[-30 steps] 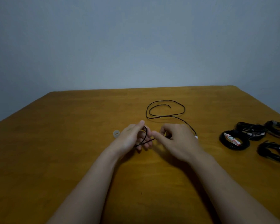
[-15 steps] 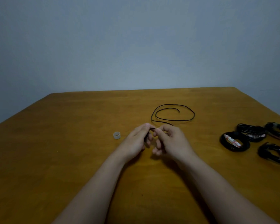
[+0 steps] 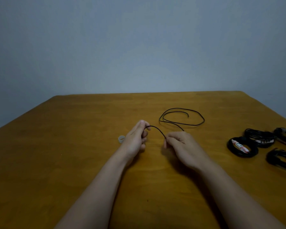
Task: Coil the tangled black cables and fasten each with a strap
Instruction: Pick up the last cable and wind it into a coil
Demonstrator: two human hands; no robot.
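A thin black cable [image 3: 182, 123] lies in loose loops on the wooden table [image 3: 73, 162] beyond my hands. One stretch of it arches between them. My left hand [image 3: 135, 139] pinches the cable's near part between thumb and fingers. My right hand [image 3: 182, 146] grips the cable a short way along, with fingers curled round it. The length inside each hand is hidden.
A small whitish roll [image 3: 121, 139] stands just left of my left hand. At the right edge lie several coiled black cables [image 3: 243, 146] fastened with white and red straps. A plain wall rises behind the table's far edge.
My hands have drawn apart, pulling a short arch of cable between them. The loose loops on the table have slid and changed shape.
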